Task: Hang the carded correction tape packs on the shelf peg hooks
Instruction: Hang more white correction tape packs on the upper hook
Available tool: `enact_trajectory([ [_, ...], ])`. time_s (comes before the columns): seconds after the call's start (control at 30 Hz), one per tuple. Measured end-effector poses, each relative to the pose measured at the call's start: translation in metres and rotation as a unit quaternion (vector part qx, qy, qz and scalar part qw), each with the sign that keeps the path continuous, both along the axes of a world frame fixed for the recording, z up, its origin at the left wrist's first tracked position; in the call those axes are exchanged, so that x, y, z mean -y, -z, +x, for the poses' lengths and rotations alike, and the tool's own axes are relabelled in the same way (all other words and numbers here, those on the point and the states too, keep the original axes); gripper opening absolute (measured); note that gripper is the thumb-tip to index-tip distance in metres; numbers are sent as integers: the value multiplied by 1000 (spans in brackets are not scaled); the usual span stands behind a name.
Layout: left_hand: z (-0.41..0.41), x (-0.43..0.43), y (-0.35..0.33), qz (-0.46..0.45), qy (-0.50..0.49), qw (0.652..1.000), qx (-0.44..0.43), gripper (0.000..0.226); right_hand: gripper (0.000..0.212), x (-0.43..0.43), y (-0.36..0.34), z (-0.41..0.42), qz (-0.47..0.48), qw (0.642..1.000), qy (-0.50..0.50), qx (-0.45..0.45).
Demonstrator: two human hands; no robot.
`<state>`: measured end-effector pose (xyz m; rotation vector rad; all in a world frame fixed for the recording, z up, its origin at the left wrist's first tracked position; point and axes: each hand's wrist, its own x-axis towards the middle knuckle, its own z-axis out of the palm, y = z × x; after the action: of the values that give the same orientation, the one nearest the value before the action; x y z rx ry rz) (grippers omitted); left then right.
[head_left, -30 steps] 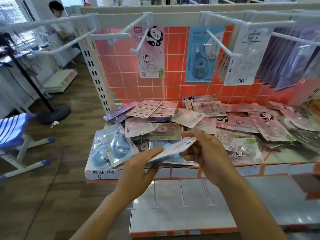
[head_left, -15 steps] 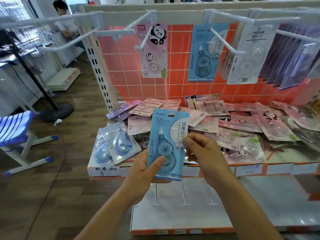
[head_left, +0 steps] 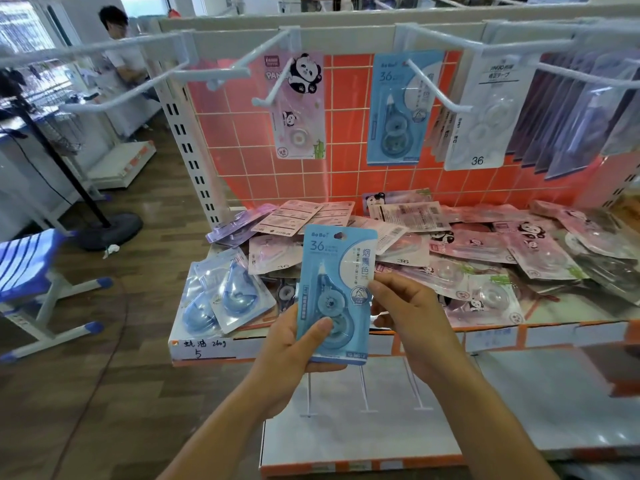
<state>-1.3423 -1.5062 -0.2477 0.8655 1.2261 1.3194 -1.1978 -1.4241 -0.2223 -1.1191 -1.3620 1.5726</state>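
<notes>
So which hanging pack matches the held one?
The blue hanging pack, between the pink panda pack and white pack; only its card is blue like the held pack.

Glossy plastic blister on blue card pack (head_left: 334,289).

Shop interior, aisle end: floor, fittings, daylight.
Brown wood-plank floor (head_left: 114,358); orange tiled back panel (head_left: 346,181) with pale grout, bounded at left by a white slotted upright (head_left: 187,143); blue-and-white striped stool (head_left: 24,261) on a white frame, far left; black pole stand (head_left: 110,230) on a round base near it; low white platform (head_left: 121,164) farther back; seated person (head_left: 121,53) in a white top behind; bright window (head_left: 20,29), upper left.
</notes>
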Motion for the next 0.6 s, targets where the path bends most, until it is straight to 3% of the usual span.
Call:
enact_trajectory([
  [0.17, 10, -11, -7, 5, 21, 999, 24, 43, 15, -8, -6, 11, 28, 999, 16, -6],
  [0.37, 23, -28, -28, 50, 61, 995, -61, 40, 13, -22, -44, 21, 88, 990, 43, -103],
  [0.6, 39, -54, -64, 137, 87, 978, -130, 31, 13, -35, -99, 31, 215, 949, 69, -219],
])
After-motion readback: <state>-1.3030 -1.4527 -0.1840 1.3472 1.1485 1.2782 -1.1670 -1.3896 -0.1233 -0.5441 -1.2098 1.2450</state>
